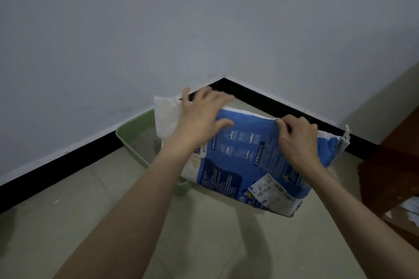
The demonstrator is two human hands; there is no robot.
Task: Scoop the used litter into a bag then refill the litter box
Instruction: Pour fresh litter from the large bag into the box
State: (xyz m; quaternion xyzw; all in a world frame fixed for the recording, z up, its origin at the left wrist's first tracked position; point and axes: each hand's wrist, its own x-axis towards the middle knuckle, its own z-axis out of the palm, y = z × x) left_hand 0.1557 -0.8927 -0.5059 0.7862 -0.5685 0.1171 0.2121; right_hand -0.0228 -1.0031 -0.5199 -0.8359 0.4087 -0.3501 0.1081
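Litter box (133, 136), green, sits at ten o'clock against the wall while the refill seems underway: the left hand (201, 113) lies flat on the tilted blue litter bag (244, 165), marked "NOTE", the right hand (297, 138) pinching its edge, so next tip it further.

The litter bag (244, 161) is held above the floor (113, 222), in front of the room corner. The left hand (201, 115) lies on its upper left part, fingers (217, 97) spread over the top edge. To the right of those fingers, the right hand (297, 136) pinches the same top edge. Below and left of the left fingers sits the litter box (131, 129), against the wall (158, 29), with litter (145, 145) in it. The bag's open end hangs over the box, just left of the left fingers. A wooden cabinet (394, 165) stands well right of the right fingers.
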